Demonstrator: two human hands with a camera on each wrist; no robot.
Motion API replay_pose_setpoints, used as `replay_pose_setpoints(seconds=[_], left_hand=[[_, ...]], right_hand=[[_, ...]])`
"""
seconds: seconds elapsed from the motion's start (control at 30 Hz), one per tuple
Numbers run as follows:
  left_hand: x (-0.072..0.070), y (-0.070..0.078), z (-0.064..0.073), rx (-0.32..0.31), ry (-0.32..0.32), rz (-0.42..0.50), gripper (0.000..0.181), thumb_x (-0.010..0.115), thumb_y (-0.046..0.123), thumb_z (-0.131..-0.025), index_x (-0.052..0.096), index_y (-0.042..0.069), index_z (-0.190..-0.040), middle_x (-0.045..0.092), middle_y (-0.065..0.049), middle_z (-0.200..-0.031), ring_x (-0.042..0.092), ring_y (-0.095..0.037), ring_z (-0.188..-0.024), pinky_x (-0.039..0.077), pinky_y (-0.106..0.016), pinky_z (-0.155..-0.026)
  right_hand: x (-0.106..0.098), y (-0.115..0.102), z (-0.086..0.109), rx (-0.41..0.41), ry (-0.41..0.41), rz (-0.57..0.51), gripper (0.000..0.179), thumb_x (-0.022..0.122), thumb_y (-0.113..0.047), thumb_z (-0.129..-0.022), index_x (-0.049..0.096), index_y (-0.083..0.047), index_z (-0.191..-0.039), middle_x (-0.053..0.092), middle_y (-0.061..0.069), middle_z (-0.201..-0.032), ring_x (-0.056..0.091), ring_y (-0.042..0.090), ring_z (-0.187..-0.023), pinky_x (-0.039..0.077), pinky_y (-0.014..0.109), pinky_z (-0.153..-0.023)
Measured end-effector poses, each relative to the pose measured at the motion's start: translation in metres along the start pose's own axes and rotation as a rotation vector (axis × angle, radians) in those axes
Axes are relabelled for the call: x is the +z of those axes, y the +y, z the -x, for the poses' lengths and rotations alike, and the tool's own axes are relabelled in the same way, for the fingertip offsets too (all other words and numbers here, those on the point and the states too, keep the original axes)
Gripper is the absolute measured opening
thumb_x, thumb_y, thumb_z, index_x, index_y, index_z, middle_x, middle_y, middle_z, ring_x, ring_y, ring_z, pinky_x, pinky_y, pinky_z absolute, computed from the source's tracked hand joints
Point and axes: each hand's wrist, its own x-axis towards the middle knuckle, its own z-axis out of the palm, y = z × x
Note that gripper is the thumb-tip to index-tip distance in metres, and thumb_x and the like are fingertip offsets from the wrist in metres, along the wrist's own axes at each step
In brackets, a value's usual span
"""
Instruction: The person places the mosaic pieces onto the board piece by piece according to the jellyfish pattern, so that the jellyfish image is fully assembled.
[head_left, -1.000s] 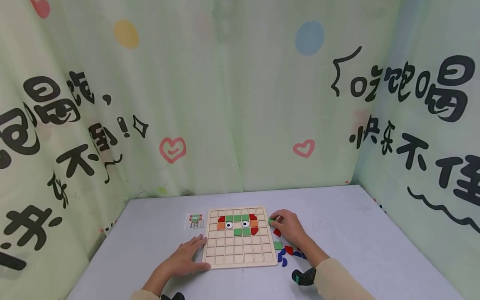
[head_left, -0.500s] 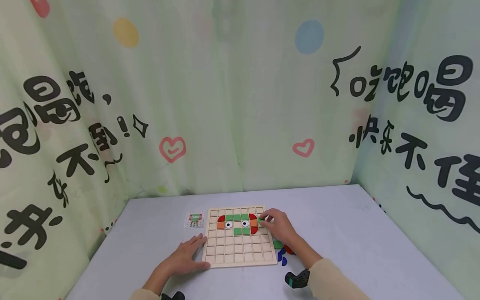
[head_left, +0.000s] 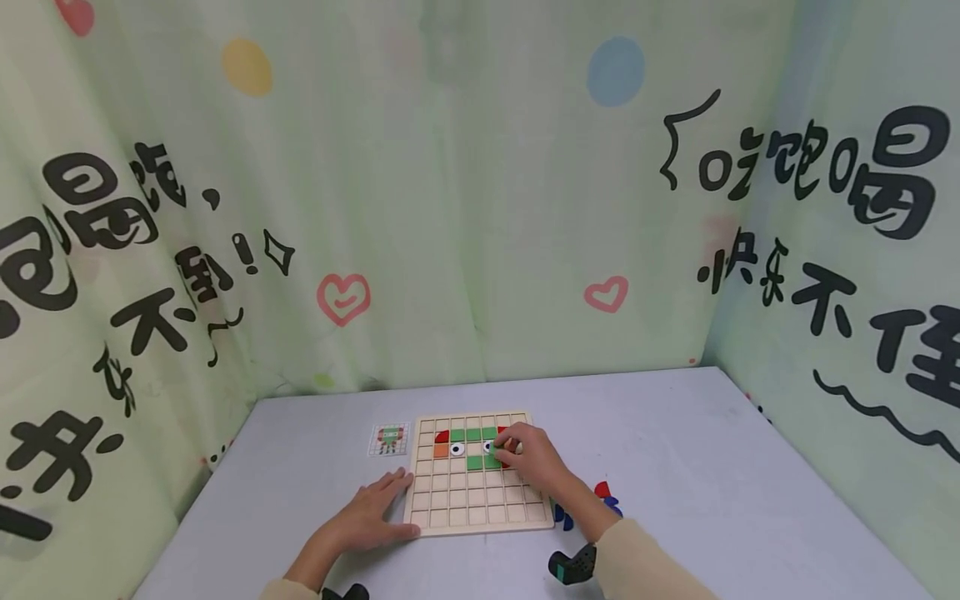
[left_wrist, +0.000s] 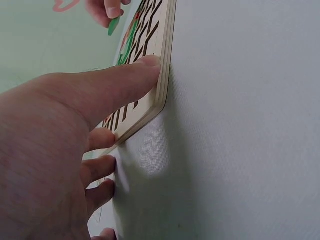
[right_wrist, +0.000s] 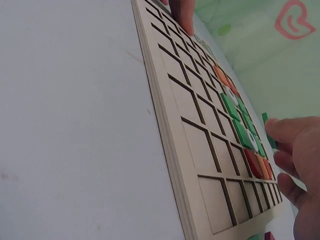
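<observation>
A wooden grid board (head_left: 459, 502) lies on the table. Its upper cells hold green square tiles (head_left: 472, 435), a red piece (head_left: 442, 437), an orange tile (head_left: 440, 451) and white eye tiles (head_left: 457, 449). My left hand (head_left: 372, 511) rests along the board's near left corner, its thumb on the rim and its other fingers at the side. Over the upper right of the board, my right hand (head_left: 531, 457) pinches a green tile (right_wrist: 269, 131) between thumb and fingertips, raised above the cells. That hand covers part of the red and orange pieces there.
A small picture card (head_left: 389, 439) with a coloured figure lies left of the board. Loose red (head_left: 602, 490) and blue pieces (head_left: 611, 503) lie to its right, partly behind my right forearm. A pale curtain (head_left: 480, 208) stands behind the table.
My right hand has moved left with the green tile, from the loose pieces beside the board to above its upper right cells. The left hand stays at the corner.
</observation>
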Motion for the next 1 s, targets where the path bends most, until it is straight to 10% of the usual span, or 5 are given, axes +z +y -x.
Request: replay_pose_setpoints(seconds=[1.0], left_hand=[[-0.002,-0.001,0.000,0.035,-0.003,-0.003,0.086,0.072,0.053,-0.079,0.040,0.011,-0.147,0.034,-0.012,-0.157,0.029,-0.040,-0.144,0.019,-0.066,-0.115]], right_hand=[[0.041,-0.025,-0.014,-0.019,-0.087,0.075,0.005,0.073,-0.017,-0.085,0.072,-0.013,-0.089,0.067,0.001,-0.097,0.053,0.012,-0.084,0.049,0.026,-0.071]])
